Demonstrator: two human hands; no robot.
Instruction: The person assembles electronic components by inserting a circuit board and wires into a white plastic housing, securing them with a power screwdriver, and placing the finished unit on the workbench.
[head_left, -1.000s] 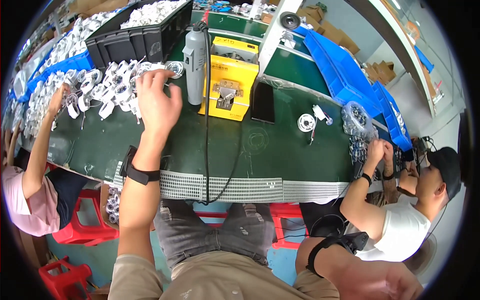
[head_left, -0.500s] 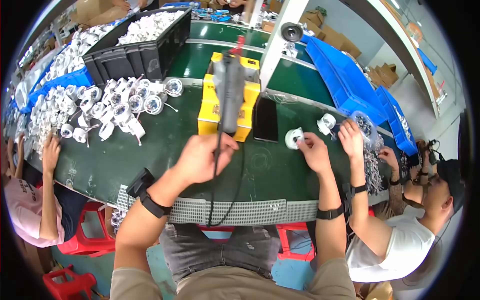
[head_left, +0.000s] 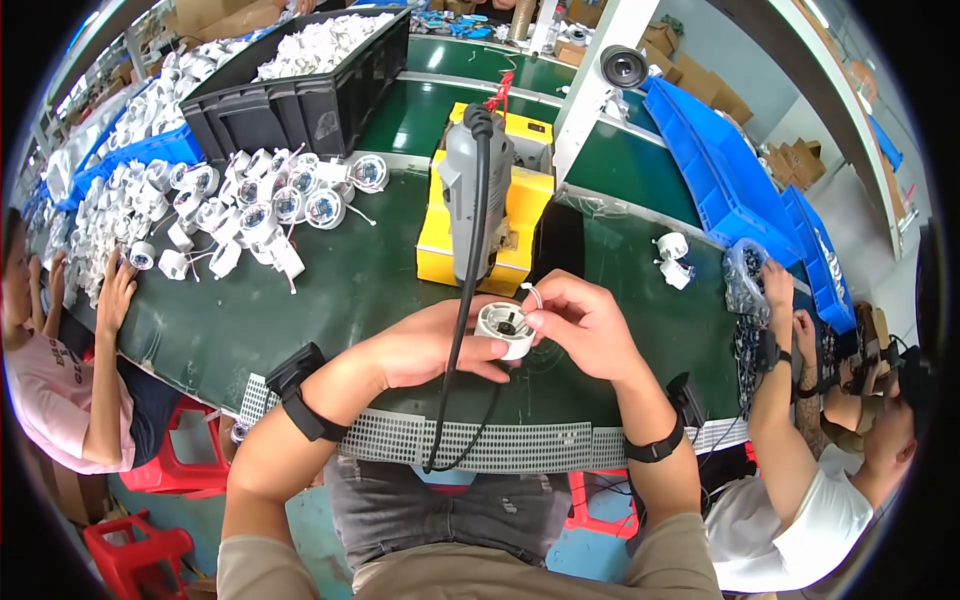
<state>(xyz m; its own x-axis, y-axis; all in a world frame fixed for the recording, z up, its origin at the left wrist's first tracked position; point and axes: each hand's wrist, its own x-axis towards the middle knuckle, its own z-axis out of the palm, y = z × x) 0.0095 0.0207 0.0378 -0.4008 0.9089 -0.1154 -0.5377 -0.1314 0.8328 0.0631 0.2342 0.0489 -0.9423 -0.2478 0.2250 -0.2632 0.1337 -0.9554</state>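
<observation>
Green bench (head_left: 350,300) top fills the room's middle, red stools (head_left: 180,460) at its near edge; a black bin (head_left: 290,120) stands far left, a yellow stand (head_left: 437,235) with a grey tool (head_left: 462,190) at centre. Nearer, the left hand (head_left: 430,345) grips a round white housing (head_left: 505,325); the right hand (head_left: 585,325) pinches a white wire (head_left: 538,296) at its rim. Handling the wire seems the step; next calls for a steady housing.
</observation>
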